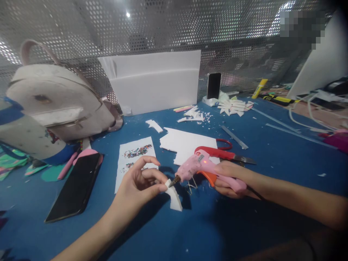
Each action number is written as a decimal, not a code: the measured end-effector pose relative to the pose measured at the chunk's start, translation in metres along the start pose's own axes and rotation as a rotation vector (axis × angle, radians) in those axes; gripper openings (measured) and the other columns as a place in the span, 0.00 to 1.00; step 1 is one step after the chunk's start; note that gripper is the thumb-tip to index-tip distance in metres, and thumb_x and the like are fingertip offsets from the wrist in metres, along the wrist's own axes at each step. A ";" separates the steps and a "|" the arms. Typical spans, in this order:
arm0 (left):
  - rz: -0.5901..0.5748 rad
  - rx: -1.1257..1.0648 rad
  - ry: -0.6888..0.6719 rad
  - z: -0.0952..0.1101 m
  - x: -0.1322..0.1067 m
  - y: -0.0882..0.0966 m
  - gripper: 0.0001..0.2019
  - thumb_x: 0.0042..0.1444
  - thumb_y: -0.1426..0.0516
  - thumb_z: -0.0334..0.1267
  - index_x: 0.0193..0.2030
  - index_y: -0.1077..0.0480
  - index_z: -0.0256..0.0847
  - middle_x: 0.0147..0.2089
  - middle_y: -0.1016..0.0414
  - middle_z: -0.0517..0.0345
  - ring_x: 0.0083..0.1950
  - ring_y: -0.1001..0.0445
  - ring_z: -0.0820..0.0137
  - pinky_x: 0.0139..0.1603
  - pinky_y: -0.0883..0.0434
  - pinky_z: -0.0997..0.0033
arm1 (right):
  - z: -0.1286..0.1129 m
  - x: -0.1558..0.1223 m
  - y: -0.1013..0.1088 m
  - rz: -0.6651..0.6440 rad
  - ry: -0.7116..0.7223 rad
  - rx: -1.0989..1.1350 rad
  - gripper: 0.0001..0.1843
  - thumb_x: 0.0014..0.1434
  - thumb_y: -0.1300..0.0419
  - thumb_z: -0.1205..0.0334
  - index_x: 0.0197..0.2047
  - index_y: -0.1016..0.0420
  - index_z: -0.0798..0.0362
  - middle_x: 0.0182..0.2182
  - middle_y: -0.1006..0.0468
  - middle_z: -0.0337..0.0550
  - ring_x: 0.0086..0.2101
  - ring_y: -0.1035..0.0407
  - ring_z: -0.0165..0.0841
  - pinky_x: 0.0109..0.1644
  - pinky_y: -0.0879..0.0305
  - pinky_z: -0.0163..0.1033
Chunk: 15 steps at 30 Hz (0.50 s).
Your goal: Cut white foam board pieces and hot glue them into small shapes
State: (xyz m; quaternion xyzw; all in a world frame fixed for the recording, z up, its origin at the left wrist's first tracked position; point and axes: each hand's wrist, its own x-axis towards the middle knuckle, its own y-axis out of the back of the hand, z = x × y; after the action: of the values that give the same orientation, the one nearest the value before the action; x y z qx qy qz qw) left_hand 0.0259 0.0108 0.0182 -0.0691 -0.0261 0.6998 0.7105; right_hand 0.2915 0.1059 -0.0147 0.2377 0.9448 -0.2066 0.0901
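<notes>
Between thumb and fingers, my left hand (pixel 141 181) pinches a small white foam piece (pixel 174 199) above the blue table (pixel 163 239). My right hand (pixel 231 177) is wrapped round the handle of a pink hot glue gun (pixel 193 165) with an orange trigger (pixel 208 177). A small light glows on the gun's side. Its dark nozzle (pixel 174 181) is at the upper end of the foam piece; whether they touch I cannot tell. Behind the gun lie red-handled scissors (pixel 236 157) and a cut white foam sheet (pixel 187 141).
Left of my left hand are a paper with glitter (pixel 123 152), a black phone (pixel 74 186) and a backpack (pixel 59 98). Foam scraps (pixel 193 115), glue sticks (pixel 234 137) and an upright phone (pixel 214 86) sit farther back. White boards (pixel 157 87) lean against a perforated metal screen (pixel 163 25).
</notes>
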 end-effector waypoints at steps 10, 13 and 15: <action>0.026 -0.045 -0.027 -0.004 0.004 0.008 0.23 0.47 0.32 0.33 0.44 0.39 0.42 0.28 0.23 0.63 0.29 0.28 0.75 0.35 0.34 0.78 | 0.003 0.002 0.003 -0.041 -0.009 -0.044 0.26 0.61 0.47 0.40 0.23 0.41 0.54 0.14 0.42 0.32 0.12 0.55 0.21 0.12 0.64 0.29; 0.038 -0.060 -0.034 -0.003 0.003 0.007 0.22 0.48 0.32 0.32 0.44 0.39 0.42 0.28 0.23 0.63 0.29 0.28 0.76 0.33 0.34 0.79 | 0.004 0.003 0.004 -0.034 -0.015 -0.067 0.28 0.61 0.48 0.39 0.22 0.42 0.53 0.13 0.43 0.31 0.11 0.56 0.21 0.11 0.64 0.29; 0.056 -0.062 -0.046 -0.002 0.003 0.007 0.22 0.48 0.32 0.32 0.44 0.39 0.42 0.28 0.23 0.63 0.29 0.28 0.76 0.34 0.34 0.79 | 0.003 0.003 0.003 -0.017 -0.023 -0.100 0.29 0.60 0.48 0.37 0.22 0.41 0.53 0.13 0.43 0.31 0.11 0.55 0.21 0.11 0.63 0.30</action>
State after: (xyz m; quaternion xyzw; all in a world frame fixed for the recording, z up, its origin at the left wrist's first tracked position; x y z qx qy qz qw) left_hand 0.0195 0.0140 0.0146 -0.0757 -0.0624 0.7196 0.6875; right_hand 0.2908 0.1083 -0.0199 0.2227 0.9548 -0.1624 0.1108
